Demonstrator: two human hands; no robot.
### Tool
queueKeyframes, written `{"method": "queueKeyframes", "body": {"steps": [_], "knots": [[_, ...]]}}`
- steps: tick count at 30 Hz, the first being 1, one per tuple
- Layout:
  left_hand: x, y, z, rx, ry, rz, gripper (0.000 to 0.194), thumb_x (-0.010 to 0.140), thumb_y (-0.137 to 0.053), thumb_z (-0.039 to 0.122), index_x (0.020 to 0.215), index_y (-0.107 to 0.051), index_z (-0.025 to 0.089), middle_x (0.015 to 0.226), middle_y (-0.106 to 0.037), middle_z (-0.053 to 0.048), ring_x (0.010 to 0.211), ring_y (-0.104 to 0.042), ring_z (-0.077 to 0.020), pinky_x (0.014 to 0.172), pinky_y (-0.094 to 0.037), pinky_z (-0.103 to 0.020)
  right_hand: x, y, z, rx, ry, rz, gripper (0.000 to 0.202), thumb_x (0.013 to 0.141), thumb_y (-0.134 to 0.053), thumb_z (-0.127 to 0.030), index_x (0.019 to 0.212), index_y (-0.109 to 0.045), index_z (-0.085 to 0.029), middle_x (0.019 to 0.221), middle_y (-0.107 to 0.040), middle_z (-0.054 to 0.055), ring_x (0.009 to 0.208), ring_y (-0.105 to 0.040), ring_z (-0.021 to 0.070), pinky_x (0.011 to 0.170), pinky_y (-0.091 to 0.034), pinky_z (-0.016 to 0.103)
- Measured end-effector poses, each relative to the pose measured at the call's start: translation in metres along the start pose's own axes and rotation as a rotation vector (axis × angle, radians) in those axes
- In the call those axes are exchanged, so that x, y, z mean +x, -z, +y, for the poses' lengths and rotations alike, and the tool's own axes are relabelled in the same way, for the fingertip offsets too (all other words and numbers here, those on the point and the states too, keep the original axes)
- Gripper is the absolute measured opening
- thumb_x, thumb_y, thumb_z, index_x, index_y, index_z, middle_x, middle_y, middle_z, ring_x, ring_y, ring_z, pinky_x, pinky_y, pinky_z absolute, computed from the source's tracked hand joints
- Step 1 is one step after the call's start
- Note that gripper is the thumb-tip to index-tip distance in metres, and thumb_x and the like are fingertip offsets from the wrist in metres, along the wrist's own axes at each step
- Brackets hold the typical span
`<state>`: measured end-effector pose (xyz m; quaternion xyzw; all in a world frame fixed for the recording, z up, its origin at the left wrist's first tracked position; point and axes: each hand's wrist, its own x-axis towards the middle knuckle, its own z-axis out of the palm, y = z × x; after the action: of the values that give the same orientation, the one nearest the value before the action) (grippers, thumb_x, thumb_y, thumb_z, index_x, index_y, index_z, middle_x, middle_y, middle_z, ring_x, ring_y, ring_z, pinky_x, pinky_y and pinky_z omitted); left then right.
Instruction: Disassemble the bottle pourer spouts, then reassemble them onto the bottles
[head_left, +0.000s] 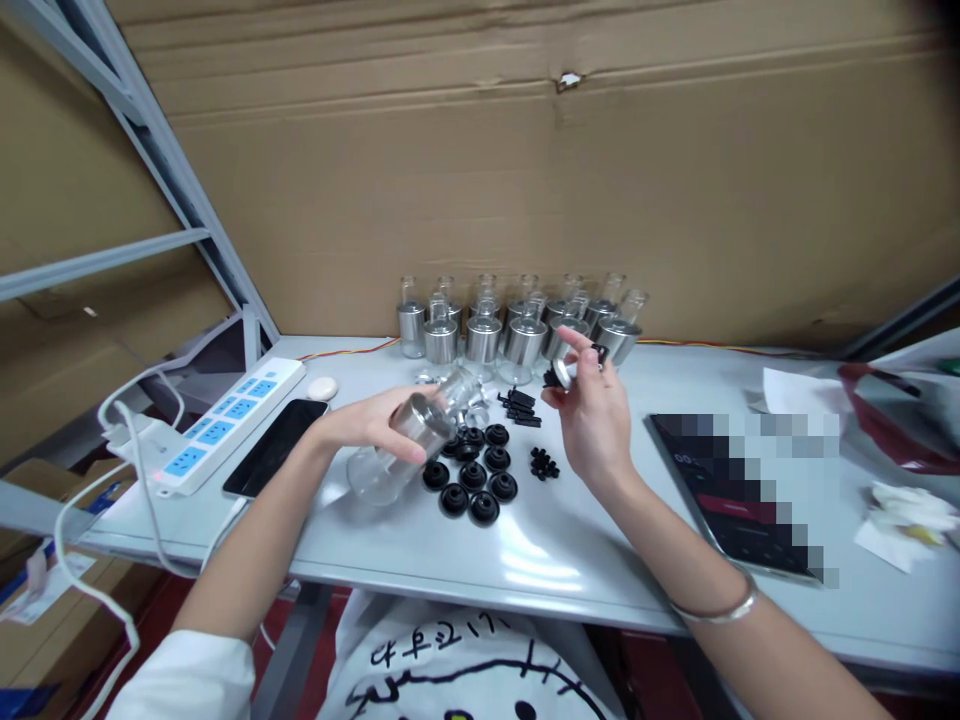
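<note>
A glass bottle with a metal band (421, 424) lies tilted in my left hand (379, 420), its wide glass base toward the lower left. My right hand (596, 415) is raised over the table, its fingers closed on a small silver and black part (568, 369). Between my hands, several round black caps (473, 474) sit in a cluster. Beside them are small black pieces (544, 464) and thin black parts (520, 407). Clear pieces (474, 400) lie behind my left hand.
Several metal-banded glass bottles (525, 342) stand at the back before a cardboard wall (480, 200). On the left are a power strip (232, 425) and a phone (276, 448); on the right, a tablet (720, 490) and crumpled tissues (911, 510).
</note>
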<state>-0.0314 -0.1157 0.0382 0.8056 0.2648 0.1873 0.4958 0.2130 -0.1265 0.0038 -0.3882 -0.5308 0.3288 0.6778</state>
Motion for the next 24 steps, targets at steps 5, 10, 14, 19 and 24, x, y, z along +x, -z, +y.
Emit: {"method": "queueKeyframes", "body": {"steps": [5, 10, 14, 19, 24], "knots": [[0.005, -0.007, -0.011, -0.111, 0.002, -0.109, 0.045, 0.056, -0.078, 0.035, 0.087, -0.05, 0.018, 0.079, -0.062, -0.002, 0.071, -0.058, -0.0175, 0.063, -0.043, -0.027, -0.004, -0.006, -0.009, 0.135, -0.063, 0.008, 0.028, 0.084, -0.054, -0.048, 0.105, -0.062, -0.03, 0.071, -0.044, -0.003, 0.049, -0.036, 0.0076, 0.04, -0.033, 0.022], [0.006, -0.014, -0.01, -0.161, 0.068, -0.16, 0.049, 0.057, -0.077, 0.028, 0.096, -0.048, 0.017, 0.088, -0.064, -0.005, 0.08, -0.062, -0.0215, 0.066, -0.046, -0.031, -0.008, -0.006, -0.009, 0.156, 0.034, -0.053, 0.029, 0.081, -0.061, -0.041, 0.107, -0.061, -0.03, 0.091, -0.052, 0.001, 0.059, -0.051, 0.0089, 0.052, -0.047, 0.026], [0.007, -0.019, -0.006, -0.185, 0.064, -0.179, 0.048, 0.058, -0.076, 0.027, 0.095, -0.048, 0.017, 0.089, -0.064, -0.006, 0.081, -0.062, -0.0215, 0.067, -0.047, -0.031, -0.013, -0.009, -0.015, 0.089, 0.118, -0.125, 0.032, 0.08, -0.063, -0.035, 0.112, -0.058, -0.029, 0.098, -0.057, 0.002, 0.073, -0.056, 0.0116, 0.06, -0.051, 0.026], [0.009, -0.023, -0.002, -0.162, 0.059, -0.11, 0.052, 0.057, -0.077, 0.028, 0.097, -0.046, 0.017, 0.086, -0.062, -0.003, 0.078, -0.062, -0.0195, 0.064, -0.046, -0.029, -0.017, -0.012, -0.026, 0.051, 0.117, -0.103, 0.019, 0.073, -0.071, -0.031, 0.086, -0.059, -0.024, 0.09, -0.067, 0.001, 0.074, -0.06, 0.013, 0.055, -0.05, 0.024], [0.013, -0.03, -0.002, -0.103, 0.078, -0.015, 0.052, 0.057, -0.078, 0.032, 0.095, -0.047, 0.017, 0.085, -0.061, -0.002, 0.076, -0.06, -0.0178, 0.066, -0.045, -0.029, -0.018, -0.011, -0.032, -0.042, 0.176, -0.021, 0.021, 0.075, -0.069, -0.027, 0.095, -0.065, -0.024, 0.099, -0.069, 0.002, 0.085, -0.062, 0.015, 0.063, -0.053, 0.025]]}}
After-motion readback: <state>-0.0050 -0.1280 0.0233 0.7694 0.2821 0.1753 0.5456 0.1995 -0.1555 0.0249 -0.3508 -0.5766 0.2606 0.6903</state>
